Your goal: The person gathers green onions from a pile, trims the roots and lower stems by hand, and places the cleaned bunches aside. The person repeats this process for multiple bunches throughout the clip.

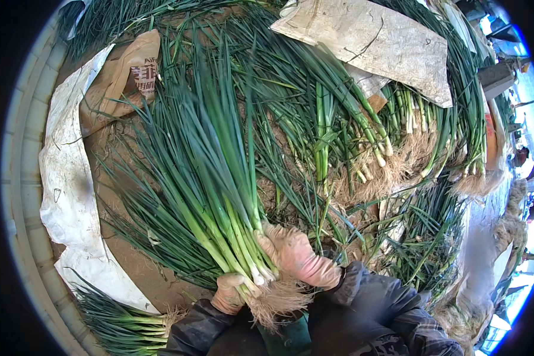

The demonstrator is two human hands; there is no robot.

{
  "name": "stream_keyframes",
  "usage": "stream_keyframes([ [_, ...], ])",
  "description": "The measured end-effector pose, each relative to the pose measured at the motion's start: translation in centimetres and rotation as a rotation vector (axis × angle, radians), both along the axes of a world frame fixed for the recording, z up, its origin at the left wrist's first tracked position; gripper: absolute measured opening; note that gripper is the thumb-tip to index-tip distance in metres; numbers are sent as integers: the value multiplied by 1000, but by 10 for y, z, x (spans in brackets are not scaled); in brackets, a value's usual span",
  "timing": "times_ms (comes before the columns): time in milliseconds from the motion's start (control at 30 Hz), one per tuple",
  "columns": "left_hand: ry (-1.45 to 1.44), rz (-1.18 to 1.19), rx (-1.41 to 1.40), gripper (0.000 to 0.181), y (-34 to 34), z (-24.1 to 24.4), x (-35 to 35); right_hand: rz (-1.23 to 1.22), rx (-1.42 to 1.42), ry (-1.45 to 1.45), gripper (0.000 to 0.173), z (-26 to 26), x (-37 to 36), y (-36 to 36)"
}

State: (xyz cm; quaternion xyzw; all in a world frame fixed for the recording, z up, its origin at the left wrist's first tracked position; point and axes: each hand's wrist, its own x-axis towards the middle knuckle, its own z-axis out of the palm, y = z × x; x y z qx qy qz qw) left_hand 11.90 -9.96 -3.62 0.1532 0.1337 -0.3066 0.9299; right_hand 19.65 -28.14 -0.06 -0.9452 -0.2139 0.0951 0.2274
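Note:
A large bunch of green onions (213, 209) lies between my two gloved hands, its leaves fanned away from me and its pale roots toward my lap. My left hand (229, 291) grips the lower stalks on the left side, close to the roots. On the right side, my right hand (296, 256) closes around the white stem ends. Tangled tan roots (278, 302) hang below both hands. Both gloves are dirty and pinkish, and parts of the fingers are hidden behind the stalks.
More green onions with roots (382, 155) lie in a pile to the right. A small bundle (133, 320) rests at the lower left. White sheeting (71, 196) and a brown printed bag (124, 84) lie left. A stained woven sheet (369, 40) covers leaves at the top. A tiled wall (24, 178) borders the left.

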Motion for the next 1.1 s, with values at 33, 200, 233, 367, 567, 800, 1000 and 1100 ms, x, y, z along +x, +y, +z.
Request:
stream_keyframes([
  [33, 32, 7, -8, 80, -5, 0, 0, 99, 12, -227, 50, -15, -6, -7],
  [200, 61, 49, -27, 92, -14, 30, 20, -199, -280, -305, 55, 8, 68, -55],
  [233, 26, 43, -73, 92, -16, 30, 21, -315, -437, -426, 60, 3, 82, -75],
  [367, -58, 92, -104, 87, -4, 20, 16, -224, -767, 196, 81, -22, 45, -52],
  [567, 9, 136, -254, 86, -11, 25, 19, 460, -191, 773, 69, -17, -69, -27],
  [800, -102, 13, -220, 94, -7, 2, 16, -431, -371, -33, 75, -20, 71, -76],
  [1000, -100, -48, -102, 92, -24, 22, 38, -832, 133, 304, 42, -58, 118, -80],
  [1100, -122, -6, -147, 89, -7, 2, 31, -696, 1057, 793, 29, 4, 103, -74],
])
